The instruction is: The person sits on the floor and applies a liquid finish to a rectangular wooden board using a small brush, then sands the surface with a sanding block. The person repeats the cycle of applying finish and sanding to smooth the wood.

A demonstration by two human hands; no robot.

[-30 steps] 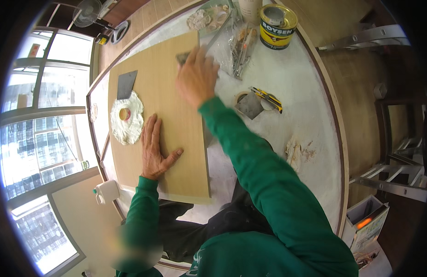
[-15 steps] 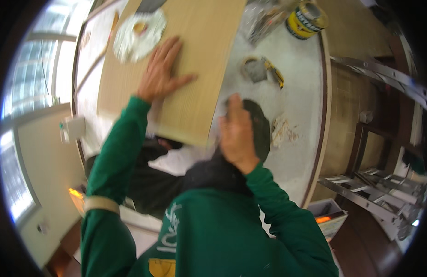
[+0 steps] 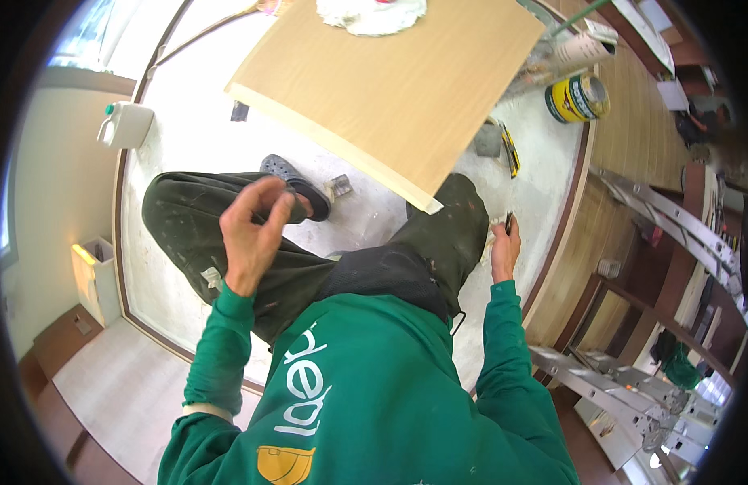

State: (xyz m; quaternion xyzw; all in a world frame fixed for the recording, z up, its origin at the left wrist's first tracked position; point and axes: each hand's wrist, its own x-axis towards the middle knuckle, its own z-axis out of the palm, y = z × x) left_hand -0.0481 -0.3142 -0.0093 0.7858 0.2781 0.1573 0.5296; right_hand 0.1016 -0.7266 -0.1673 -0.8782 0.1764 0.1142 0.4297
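Over right, the right hand [image 3: 505, 252] is pinching a small dark object [image 3: 509, 224]; on the left, the left hand [image 3: 251, 236] is hovering, fingers bent, grip impossible to tell.

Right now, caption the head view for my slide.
Left hand over dark trousers, right hand holding a small dark object, wood-grain board ahead.

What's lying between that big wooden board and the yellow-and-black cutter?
A flat grey piece lies between the wooden board and the yellow-and-black cutter; the head view shows it.
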